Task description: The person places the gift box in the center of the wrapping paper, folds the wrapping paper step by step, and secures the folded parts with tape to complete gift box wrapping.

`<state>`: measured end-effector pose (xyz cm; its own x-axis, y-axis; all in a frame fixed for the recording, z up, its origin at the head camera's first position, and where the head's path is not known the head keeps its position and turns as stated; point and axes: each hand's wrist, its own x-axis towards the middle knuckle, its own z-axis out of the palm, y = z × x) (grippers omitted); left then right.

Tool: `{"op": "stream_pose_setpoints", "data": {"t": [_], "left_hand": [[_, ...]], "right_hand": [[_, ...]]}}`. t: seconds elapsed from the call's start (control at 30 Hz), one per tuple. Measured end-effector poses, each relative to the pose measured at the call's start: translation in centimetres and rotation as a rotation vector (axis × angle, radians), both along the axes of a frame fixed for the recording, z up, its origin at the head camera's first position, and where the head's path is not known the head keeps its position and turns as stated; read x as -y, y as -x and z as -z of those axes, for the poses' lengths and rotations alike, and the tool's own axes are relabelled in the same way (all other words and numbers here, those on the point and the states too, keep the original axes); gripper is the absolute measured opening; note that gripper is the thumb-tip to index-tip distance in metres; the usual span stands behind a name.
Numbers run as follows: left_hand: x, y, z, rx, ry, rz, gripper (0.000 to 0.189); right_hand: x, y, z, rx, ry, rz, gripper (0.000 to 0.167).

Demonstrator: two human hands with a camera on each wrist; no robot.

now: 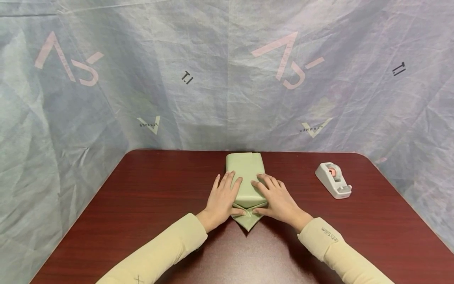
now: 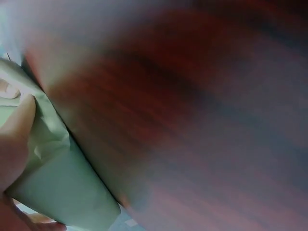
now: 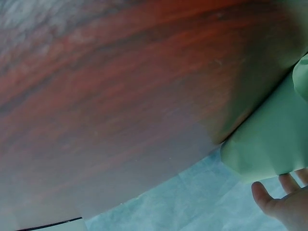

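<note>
A block-shaped package wrapped in pale green paper (image 1: pixel 245 165) lies on the table, its long side pointing away from me. At the near end the paper is folded into a pointed flap (image 1: pixel 249 224). My left hand (image 1: pixel 221 200) rests along the package's left side, fingers spread on top and thumb pressing the fold. On the other side my right hand (image 1: pixel 281 200) lies likewise, its thumb also on the fold. The left wrist view shows the left thumb (image 2: pixel 19 125) against creased paper. In the right wrist view, fingertips of the right hand (image 3: pixel 288 202) touch the wrapped side.
A white tape dispenser (image 1: pixel 333 180) with a tape roll stands at the right on the dark red wooden table (image 1: pixel 159 189). Grey printed cloth (image 1: pixel 213 110) hangs behind the table and along both sides.
</note>
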<state>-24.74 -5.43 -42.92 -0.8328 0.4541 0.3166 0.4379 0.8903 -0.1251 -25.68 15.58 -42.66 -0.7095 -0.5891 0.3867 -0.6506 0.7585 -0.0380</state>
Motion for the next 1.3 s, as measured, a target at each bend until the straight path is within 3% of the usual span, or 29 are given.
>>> {"op": "stream_pose_setpoints", "data": {"t": [0.37,0.47,0.57,0.73,0.97,1.17,1.3], "left_hand": [[0.2,0.2,0.3,-0.011,-0.045,0.010,0.109],[0.3,0.1,0.2,0.016,-0.069,0.014,0.110],[0.6,0.0,0.0,0.086,-0.116,0.053,0.108],[1.9,0.2,-0.5,0.201,-0.195,0.173,0.097],[2.9,0.7,-0.4,0.164,-0.227,0.234,0.086],[2.9,1.0,-0.6,0.207,-0.285,0.238,0.083],[3.0,1.1,-0.8,0.207,-0.262,0.248,0.081]], "right_hand": [[0.3,-0.1,0.1,-0.017,-0.022,0.006,0.093],[0.3,-0.2,0.2,-0.028,-0.033,0.007,0.096],[0.4,-0.2,0.3,-0.032,-0.038,0.006,0.098],[0.4,-0.2,0.4,-0.035,-0.042,0.013,0.099],[0.3,-0.1,0.6,-0.041,-0.044,0.012,0.100],[0.2,-0.2,0.5,-0.040,-0.042,0.017,0.100],[0.2,-0.2,0.4,-0.035,-0.043,0.019,0.100]]}}
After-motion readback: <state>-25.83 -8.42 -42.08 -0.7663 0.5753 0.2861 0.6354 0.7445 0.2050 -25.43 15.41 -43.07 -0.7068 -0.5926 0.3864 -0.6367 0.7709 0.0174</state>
